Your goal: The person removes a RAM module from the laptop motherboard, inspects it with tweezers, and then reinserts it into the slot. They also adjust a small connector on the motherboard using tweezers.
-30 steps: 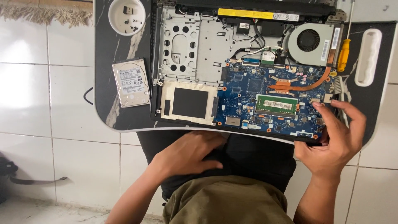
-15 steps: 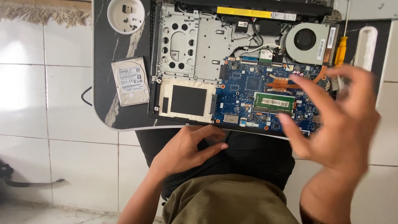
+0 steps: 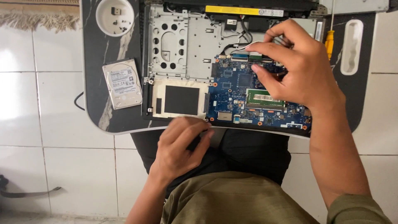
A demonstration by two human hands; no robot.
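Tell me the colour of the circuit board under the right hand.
Blue; the circuit board shows best in the head view, just below the right hand.

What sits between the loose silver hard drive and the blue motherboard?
In the head view, between silver hard drive and blue motherboard: the empty drive bay's black-padded cream tray.

Right hand (image 3: 296, 68) fingers pinched, left hand (image 3: 180, 145) curled

An opened laptop (image 3: 186, 62) was laid on a lap desk (image 3: 95, 112). A hard drive (image 3: 122, 83) was placed left of it, with a small cup (image 3: 115, 16) behind. A screwdriver (image 3: 329, 41) was set to the right. The circuit board (image 3: 240, 95) was partly covered by the right hand (image 3: 294, 68); the left hand (image 3: 180, 145) was rested at the near edge.
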